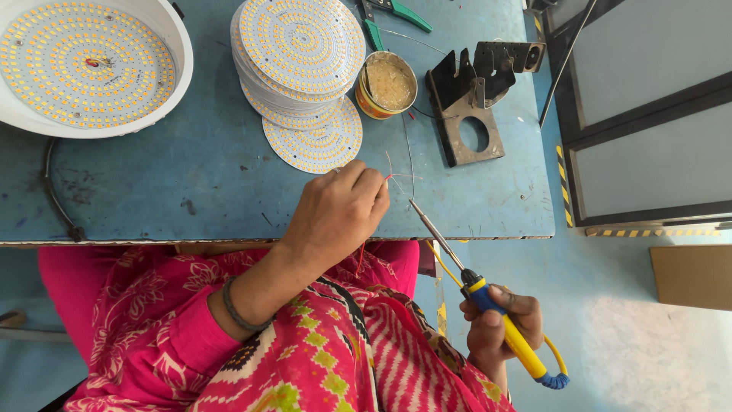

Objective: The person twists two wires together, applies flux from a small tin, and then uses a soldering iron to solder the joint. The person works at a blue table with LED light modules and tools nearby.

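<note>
The left hand (335, 214) rests at the front edge of the blue table (191, 183), fingers pinched shut on thin wires (393, 177), one red and one pale, whose bare ends stick up just past the fingertips. The right hand (499, 324) is closed around the yellow-and-blue handle of a soldering iron (473, 286), held off the table's edge with the tip (414, 203) angled up toward the wire ends, near them but apparently not touching. To do this well, I judge the pinch should stay a little back from the bare ends so heat does not reach the fingers, the wrist should stay braced on the table, and the tip should meet the strands from the side rather than push them away. Behind the left hand sits a small round tin (386, 84), open, filled with a pale yellowish, crusted substance, likely flux or paste. A stack of round LED boards (299, 57) stands left of the tin, with one more board (314, 141) half out from under it, lying just beside the knuckles. At far left a white round housing (171, 46) holds another LED board (80, 65) flat inside it. A black metal bracket (469, 99) lies right of the tin, and green-handled pliers (389, 19) lie at the table's back.
</note>
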